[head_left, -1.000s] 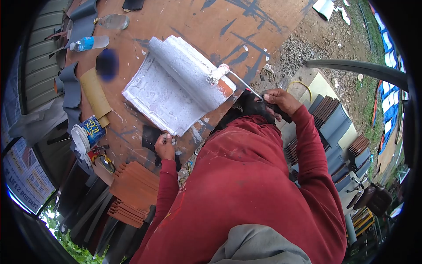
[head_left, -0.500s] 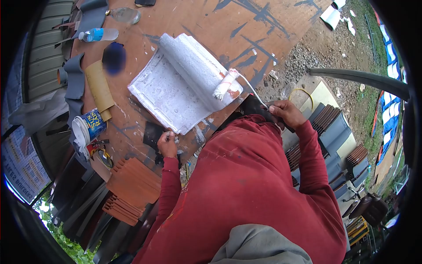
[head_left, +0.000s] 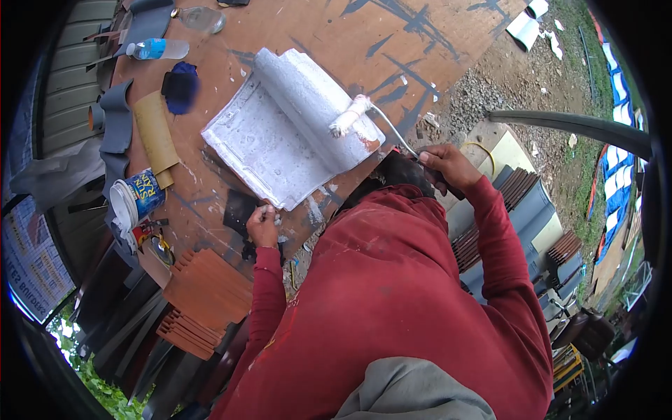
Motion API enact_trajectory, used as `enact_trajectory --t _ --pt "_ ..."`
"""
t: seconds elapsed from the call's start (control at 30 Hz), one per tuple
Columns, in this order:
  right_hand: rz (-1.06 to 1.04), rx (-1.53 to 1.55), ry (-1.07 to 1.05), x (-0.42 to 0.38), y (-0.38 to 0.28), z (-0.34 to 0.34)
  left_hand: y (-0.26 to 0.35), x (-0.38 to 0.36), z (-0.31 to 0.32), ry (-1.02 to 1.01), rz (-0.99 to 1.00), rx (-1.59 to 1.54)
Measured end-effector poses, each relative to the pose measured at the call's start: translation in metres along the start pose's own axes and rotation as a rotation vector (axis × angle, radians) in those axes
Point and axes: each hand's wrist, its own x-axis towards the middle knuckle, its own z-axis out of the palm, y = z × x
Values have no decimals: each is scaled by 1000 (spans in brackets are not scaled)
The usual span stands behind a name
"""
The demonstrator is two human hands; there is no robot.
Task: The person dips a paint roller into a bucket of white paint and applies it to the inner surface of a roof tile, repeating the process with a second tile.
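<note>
A roof tile [head_left: 269, 140] lies on the wooden table, mostly coated in white, with a raised curved ridge along its right side. Bare reddish patches show at its right end. My right hand [head_left: 451, 168] grips a paint roller [head_left: 350, 116] near the lower end of its wire handle; the white roller head is over the ridge. Beside the tile's near corner is my left hand [head_left: 262, 225], its fingers curled closed. What is in them, if anything, is hidden. A flat black piece [head_left: 239, 210] lies under and next to that hand.
On the table [head_left: 315, 24] are a paint can [head_left: 148, 193], a water bottle [head_left: 162, 49], a glass bottle [head_left: 203, 19], a dark blue lump [head_left: 180, 87] and a tan tile [head_left: 155, 133]. Orange tiles [head_left: 210, 287] sit at lower left. Stacked tiles [head_left: 514, 192] stand on my right.
The roller head has moved left and up along the ridge, and my right hand has shifted slightly upward with it. My left hand stays beside the tile's near corner.
</note>
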Motion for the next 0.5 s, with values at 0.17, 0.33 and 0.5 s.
enact_trajectory --t 0.17,0.33,0.5 --pt "68 -42 47 -82 41 -10 18 -8 1 -1 -13 49" --pt "55 -47 120 -69 28 -4 2 -1 0 -20 26 2" --pt "-193 -290 222 -9 14 33 16 -7 3 -30 -53 -56"
